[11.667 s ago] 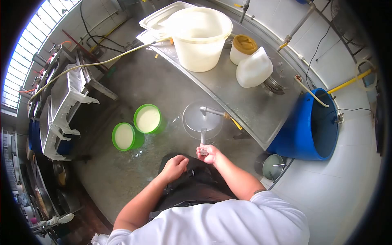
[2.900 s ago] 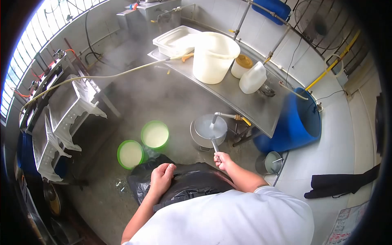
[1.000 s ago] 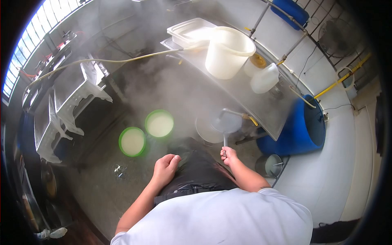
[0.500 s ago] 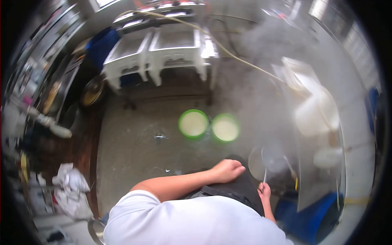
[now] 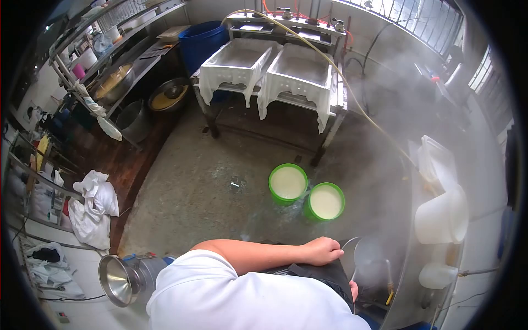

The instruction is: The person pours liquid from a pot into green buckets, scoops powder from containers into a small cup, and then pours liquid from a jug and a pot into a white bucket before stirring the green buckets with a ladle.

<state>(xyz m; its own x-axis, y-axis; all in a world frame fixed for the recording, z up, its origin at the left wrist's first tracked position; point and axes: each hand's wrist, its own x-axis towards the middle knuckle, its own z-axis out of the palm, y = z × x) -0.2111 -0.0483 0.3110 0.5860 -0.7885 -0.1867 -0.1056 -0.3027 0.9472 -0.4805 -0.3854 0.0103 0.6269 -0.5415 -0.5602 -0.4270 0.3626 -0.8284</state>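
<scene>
Right hand: we see the right hand partly hidden by the dark apron, its fingers closed round the handle of the dipper.
Left hand: the left hand is curled into a loose fist above the apron; whether it rests on it we cannot tell.
Dipper: it lies just ahead of the right hand and to the right of the left hand, off the left edge of the table.
Pot: we see the metal pot just beyond the left hand's fingers, its rim overlapped by the dipper; we cannot tell whether they touch.
Tap: the tap curves over the dipper's bowl, near the table's left edge.
Buckets: two green buckets, the left one and the right one, stand upright on the floor ahead of the left hand, just beside each other, both holding pale liquid.
Table: towards its far end we find pale trays, then a white tub, and nearer to us a white jug.
Back table: two cloth-draped trays sit side by side above the front edge of the back table, beyond the buckets.
Steam: we look through haze over the table's far end.
</scene>
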